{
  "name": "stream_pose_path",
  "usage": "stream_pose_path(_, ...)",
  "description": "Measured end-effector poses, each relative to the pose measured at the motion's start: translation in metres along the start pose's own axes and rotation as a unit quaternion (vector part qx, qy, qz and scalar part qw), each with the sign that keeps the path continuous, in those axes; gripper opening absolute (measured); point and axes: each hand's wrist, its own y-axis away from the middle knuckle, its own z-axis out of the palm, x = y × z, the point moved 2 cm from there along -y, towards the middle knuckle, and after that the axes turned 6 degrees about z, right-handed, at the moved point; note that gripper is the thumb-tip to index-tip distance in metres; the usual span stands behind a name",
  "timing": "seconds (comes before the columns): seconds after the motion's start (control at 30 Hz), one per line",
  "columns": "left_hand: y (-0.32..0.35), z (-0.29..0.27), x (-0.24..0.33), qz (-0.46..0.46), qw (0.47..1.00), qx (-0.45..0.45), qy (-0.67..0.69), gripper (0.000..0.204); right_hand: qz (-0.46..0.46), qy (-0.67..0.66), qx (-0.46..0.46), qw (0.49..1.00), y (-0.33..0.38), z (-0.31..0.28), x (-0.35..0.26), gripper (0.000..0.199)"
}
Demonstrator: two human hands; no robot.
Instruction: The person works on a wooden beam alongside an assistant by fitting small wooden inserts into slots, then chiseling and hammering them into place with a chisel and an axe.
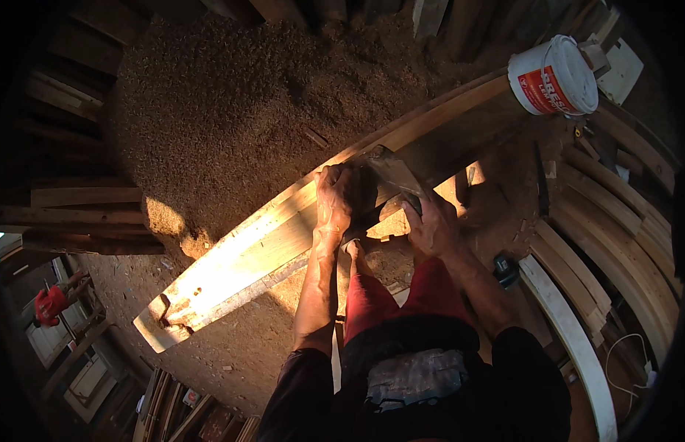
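Observation:
A long, pale wooden plank [246,247] runs diagonally before me, with a notched near-left end and strong sunlight along its left half. My left hand [335,190] is closed like a fist over the plank's middle; what its fingers grip is hidden. Beside it, a worn, block-shaped wooden piece [395,171] lies slantwise over the plank. My right hand [434,227] is closed on the lower end of this block, its thumb along the near side. Deep shadow between the hands hides the block's underside and where it meets the plank.
A white lidded bucket [552,77] stands at the plank's far right end. Behind the plank spreads a big heap of brown shavings [232,110]. Curved boards [607,221] lie at the right, near a dark power tool [506,271]. At far left is something red [49,306].

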Motion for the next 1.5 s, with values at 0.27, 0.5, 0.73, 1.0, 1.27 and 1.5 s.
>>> stream_pose_path(0.27, 0.002, 0.004, -0.004, -0.081, 0.995, 0.006, 0.057, 0.017, 0.137, 0.017, -0.103, 0.985, -0.010, 0.003, 0.009, 0.051)
stream_pose_path(0.5, -0.003, -0.004, 0.007, 0.002, 1.000, 0.018, -0.006, 0.021, 0.223, -0.217, 0.004, 0.950, 0.007, 0.011, 0.046, 0.050)
stream_pose_path(0.73, -0.010, -0.006, 0.018, -0.009, 0.997, 0.075, -0.016, 0.015, 0.345, -0.359, 0.015, 0.867, -0.012, -0.005, 0.056, 0.040)
stream_pose_path(1.0, -0.008, 0.002, 0.011, 0.032, 0.995, 0.075, -0.066, 0.013, 0.326, -0.392, 0.007, 0.860, -0.010, 0.004, 0.066, 0.043)
stream_pose_path(1.27, -0.008, 0.001, 0.007, -0.004, 0.996, 0.062, -0.057, 0.011, 0.106, -0.084, 0.064, 0.989, 0.007, -0.008, 0.020, 0.051)
stream_pose_path(1.5, 0.003, 0.003, -0.012, -0.052, 0.997, 0.047, 0.014, 0.029, 0.142, 0.041, -0.182, 0.972, -0.023, -0.004, 0.001, 0.044)
